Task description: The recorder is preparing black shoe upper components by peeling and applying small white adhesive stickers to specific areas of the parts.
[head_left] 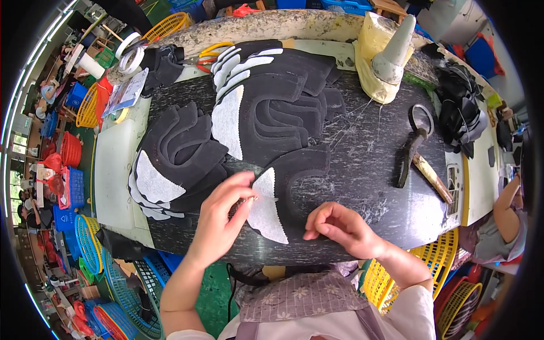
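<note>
On the black speckled tabletop in front of me lies a single curved black fabric piece (298,163), shaped like a shoe upper. A white patch with a zigzag edge (268,209) covers its left end. My left hand (220,212) is at that patch's left edge, thumb and forefinger pinched together; anything between them is too small to make out. To the right of the piece, my right hand (344,229) hovers with its fingers curled in, and their grip is hidden. Stacks of similar black pieces with white patches lie at the left (184,147) and farther back (277,82).
A hammer (422,164) and a black metal ring (420,118) lie at the right. Behind them stands a grey cone (391,59) on a yellowish wrapped base, threads trailing from it. Scissors with orange handles (215,50) are at the back. Yellow baskets (422,260) stand below the right edge.
</note>
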Demonstrator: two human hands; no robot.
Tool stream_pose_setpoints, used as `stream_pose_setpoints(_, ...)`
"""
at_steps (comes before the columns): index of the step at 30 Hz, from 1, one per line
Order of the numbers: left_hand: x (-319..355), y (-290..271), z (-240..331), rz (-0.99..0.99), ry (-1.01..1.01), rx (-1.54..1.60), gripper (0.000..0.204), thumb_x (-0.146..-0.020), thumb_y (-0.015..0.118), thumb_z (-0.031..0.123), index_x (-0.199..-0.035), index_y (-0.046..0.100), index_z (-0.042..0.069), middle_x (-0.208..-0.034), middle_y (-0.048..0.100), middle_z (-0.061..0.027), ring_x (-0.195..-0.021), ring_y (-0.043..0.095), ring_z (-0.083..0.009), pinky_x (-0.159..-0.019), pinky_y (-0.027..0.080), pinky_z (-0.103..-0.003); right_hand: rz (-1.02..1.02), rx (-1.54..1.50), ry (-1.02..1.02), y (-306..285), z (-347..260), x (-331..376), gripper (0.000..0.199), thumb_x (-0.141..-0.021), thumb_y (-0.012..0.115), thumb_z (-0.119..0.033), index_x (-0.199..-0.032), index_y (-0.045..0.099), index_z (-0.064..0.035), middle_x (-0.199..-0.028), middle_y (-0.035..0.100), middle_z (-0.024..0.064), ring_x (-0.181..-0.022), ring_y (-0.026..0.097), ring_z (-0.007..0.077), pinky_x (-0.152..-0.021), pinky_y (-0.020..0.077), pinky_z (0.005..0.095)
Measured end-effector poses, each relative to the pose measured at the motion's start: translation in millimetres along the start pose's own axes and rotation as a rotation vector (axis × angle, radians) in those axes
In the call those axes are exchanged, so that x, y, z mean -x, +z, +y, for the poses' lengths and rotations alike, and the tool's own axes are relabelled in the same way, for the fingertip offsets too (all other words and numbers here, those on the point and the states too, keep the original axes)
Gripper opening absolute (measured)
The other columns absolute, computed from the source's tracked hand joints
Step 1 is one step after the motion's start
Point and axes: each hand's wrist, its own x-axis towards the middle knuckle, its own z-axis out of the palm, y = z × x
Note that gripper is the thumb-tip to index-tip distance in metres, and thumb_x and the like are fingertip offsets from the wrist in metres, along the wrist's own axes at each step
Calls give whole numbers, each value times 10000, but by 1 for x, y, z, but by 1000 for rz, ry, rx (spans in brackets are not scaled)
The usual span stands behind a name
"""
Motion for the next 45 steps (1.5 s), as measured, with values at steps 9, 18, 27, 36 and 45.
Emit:
stream_pose_setpoints(9,-14,4,-10,-225,-231,219,119,-823,611,39,-928,666,37,-1000,566,-61,-794,529,-101,-682,437,-239,60,381,-40,5,8,-3,80,-836,609,24,-908,641,37,-919,629,86,-850,641,148,-727,531,254)
stream_pose_setpoints(18,28,33,18,16,-311,673,175,-886,551,4,-1045,621,-19,-950,622,-23,-695,443,-7,-579,342,-161,168,205,-104,6,2,2,151,-767,675,35,-914,669,3,-897,655,86,-804,638,131,-686,527,240)
stream_pose_setpoints(27,34,38,29,89,-219,611,181,-884,545,-17,-1047,624,-15,-920,645,-35,-684,498,-7,-552,364,-149,342,422,-306,26,4,-9,148,-676,766,-22,-806,717,-73,-866,517,12,-771,501,109,-634,435,233)
stream_pose_setpoints(36,38,40,32,119,-133,576,185,-867,546,-47,-1030,633,-28,-934,654,-69,-754,566,-52,-603,438,-186,307,466,-357,26,7,-11,167,-662,772,-3,-803,717,-73,-829,531,12,-745,513,111,-648,425,245)
stream_pose_setpoints(45,37,38,48,137,29,274,159,-813,591,5,-953,666,-3,-718,598,-46,-568,482,-44,-469,335,-193,296,-27,-172,24,6,-9,339,-665,758,97,-664,467,-76,-777,566,20,-731,529,47,-668,447,192)
